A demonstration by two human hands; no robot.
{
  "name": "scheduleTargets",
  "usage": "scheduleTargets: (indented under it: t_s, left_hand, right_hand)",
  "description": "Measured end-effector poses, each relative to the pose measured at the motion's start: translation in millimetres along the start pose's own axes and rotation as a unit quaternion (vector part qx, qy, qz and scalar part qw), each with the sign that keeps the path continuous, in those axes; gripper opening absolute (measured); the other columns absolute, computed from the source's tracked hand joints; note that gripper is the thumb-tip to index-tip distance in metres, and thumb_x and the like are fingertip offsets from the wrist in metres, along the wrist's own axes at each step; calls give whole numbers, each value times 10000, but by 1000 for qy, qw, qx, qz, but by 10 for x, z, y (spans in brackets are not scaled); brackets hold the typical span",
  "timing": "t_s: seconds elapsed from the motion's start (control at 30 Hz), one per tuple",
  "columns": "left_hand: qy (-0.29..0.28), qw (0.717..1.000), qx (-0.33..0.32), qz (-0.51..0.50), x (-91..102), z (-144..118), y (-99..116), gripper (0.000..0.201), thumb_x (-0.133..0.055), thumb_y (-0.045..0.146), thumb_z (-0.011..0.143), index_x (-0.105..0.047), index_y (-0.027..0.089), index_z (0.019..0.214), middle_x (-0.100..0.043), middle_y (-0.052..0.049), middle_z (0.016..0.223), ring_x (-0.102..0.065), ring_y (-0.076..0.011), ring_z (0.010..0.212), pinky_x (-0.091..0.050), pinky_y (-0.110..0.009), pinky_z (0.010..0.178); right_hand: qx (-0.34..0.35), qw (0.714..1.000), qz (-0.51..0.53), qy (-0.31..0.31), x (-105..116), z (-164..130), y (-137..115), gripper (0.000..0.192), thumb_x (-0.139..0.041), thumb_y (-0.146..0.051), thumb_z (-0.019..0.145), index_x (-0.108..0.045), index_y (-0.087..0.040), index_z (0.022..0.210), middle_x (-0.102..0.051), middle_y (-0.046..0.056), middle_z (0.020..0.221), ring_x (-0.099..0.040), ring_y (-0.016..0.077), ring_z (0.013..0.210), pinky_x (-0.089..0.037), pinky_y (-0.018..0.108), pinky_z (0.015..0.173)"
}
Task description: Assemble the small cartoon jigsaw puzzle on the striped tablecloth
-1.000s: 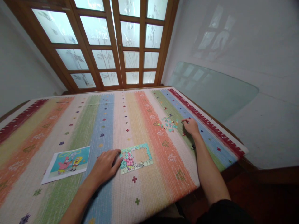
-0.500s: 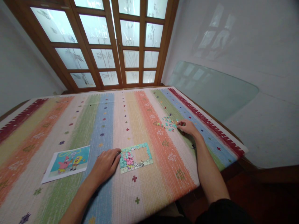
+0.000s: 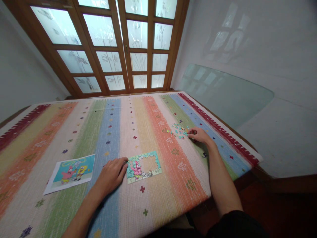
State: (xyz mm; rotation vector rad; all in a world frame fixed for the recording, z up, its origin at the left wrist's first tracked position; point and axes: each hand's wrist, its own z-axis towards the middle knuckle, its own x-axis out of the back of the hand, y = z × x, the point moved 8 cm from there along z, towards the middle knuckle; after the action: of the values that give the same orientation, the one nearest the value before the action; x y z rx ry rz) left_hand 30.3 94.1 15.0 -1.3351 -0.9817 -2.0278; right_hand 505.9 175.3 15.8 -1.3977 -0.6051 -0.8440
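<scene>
A partly assembled jigsaw puzzle [image 3: 133,175] lies flat on the striped cloth, with its frame and left side joined and a gap in the middle right. My left hand [image 3: 114,170] rests palm down beside it, fingers stretched out and fingertips at its left edge. Farther right, loose jigsaw pieces [image 3: 178,129], mostly teal, lie scattered in a small heap. At the heap's right edge my right hand [image 3: 198,135] has thumb and forefinger pinched together on a small teal jigsaw piece [image 3: 185,133], partly hidden by the fingertips.
A printed picture [image 3: 73,173] of two cartoon figures lies left of my left hand. The striped tablecloth [image 3: 163,198] covers the table. Wooden doors with frosted panes [image 3: 137,34] stand beyond the far edge, and a white wall [image 3: 247,39] rises on the right.
</scene>
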Motion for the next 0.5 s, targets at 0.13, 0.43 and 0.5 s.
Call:
scheduleTargets:
  t_s: [0.13, 0.43, 0.5]
  left_hand:
    - [2, 1000, -4, -3, 2, 0, 1, 298, -374, 354, 1053, -623, 202, 1112, -745, -82, 1031, -711, -259, 916, -523, -410, 833]
    - [-3, 1000, 2, 1, -14, -4, -4, 296, -375, 353, 1054, -624, 201, 1103, -741, -81, 1019, -705, -267, 897, -517, -418, 814]
    - [-5, 1000, 3, 0, -12, -2, -1, 294, -379, 351, 1052, -626, 201, 1102, -742, -81, 1019, -706, -266, 898, -515, -415, 816]
  right_hand:
    - [1, 1000, -4, 0, 20, -5, 12, 90, -679, -276, 650, -698, -190, 670, -652, 27, 687, -576, 175, 639, -465, 289, 637]
    - [24, 1000, -9, -3, 1, 3, -58, 222, -641, -215, 657, -776, -201, 832, -662, 33, 781, -577, 178, 690, -476, 293, 686]
    - [26, 1000, -11, -6, -5, 6, -71, 254, -633, -208, 658, -786, -200, 860, -657, 33, 778, -574, 178, 685, -477, 295, 688]
